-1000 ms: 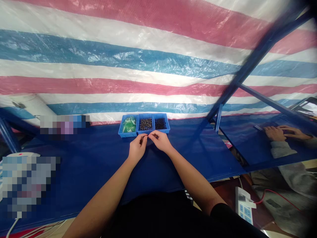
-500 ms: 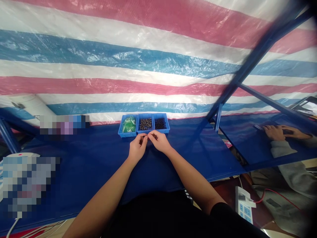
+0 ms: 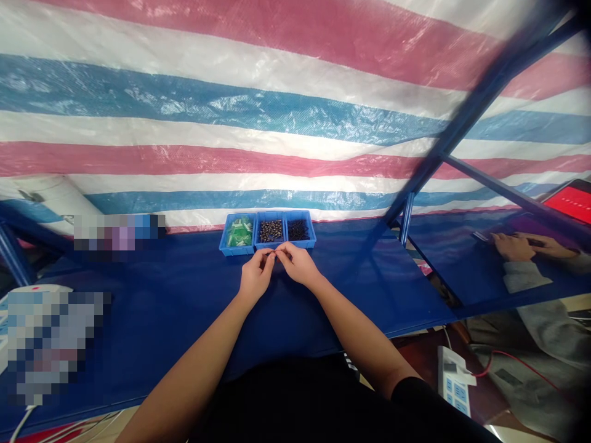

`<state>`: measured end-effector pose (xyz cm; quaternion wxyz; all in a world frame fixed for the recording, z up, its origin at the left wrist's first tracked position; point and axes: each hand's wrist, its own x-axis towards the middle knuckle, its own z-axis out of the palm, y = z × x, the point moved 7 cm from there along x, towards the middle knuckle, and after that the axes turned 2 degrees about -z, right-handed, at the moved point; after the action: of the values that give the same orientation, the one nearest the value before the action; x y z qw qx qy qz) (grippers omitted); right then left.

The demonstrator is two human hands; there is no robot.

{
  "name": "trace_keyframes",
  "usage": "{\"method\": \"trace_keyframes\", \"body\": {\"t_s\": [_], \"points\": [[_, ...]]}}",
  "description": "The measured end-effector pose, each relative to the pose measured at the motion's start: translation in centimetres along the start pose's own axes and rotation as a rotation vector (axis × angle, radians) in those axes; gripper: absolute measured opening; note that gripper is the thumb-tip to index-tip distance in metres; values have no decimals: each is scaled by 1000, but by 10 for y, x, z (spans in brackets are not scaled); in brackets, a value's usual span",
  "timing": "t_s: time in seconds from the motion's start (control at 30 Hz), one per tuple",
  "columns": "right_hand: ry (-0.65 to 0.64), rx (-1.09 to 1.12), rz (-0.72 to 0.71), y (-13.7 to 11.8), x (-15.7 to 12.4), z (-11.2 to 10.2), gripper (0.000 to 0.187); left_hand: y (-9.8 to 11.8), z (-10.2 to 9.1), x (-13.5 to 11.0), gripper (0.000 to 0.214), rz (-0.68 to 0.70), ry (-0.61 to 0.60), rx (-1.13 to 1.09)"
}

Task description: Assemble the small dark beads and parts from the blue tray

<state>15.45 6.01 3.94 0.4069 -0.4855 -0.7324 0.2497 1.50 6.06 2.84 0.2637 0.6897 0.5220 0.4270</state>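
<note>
My left hand [image 3: 257, 274] and my right hand [image 3: 296, 263] meet fingertip to fingertip just in front of three small blue bins. Both are closed in a pinch; whatever lies between the fingertips is too small and too covered to name. The left bin [image 3: 237, 250] holds green and whitish pieces that look like plastic. Many small brass-and-dark metal parts [image 3: 271, 231] fill the middle bin. In the right bin lie thin black pieces [image 3: 298, 230], perhaps screws or pins.
The blue tabletop [image 3: 175, 326] carries a white power strip [image 3: 39, 289] and blurred items at the left. A blue metal frame [image 3: 443, 147] divides off the right side, where another person's hands [image 3: 514, 246] hold something. Another power strip [image 3: 455, 381] sits below the table's right edge.
My two hands stay pinched together in nearly the same spot. At the far right, a red screen now shows beyond the other person's hands.
</note>
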Motion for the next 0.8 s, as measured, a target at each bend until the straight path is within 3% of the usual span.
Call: {"method": "trace_keyframes", "body": {"t_s": [0.2, 0.6, 0.8], "points": [[-28, -46, 3, -3, -1, 1, 22, -1, 0, 1, 31, 1, -2, 1], [42, -86, -33, -5, 0, -3, 19, -3, -1, 0, 32, -21, 9, -25], [34, -70, -5, -5, -1, -4, 28, -2, 0, 0, 32, -6, -2, -32]]}}
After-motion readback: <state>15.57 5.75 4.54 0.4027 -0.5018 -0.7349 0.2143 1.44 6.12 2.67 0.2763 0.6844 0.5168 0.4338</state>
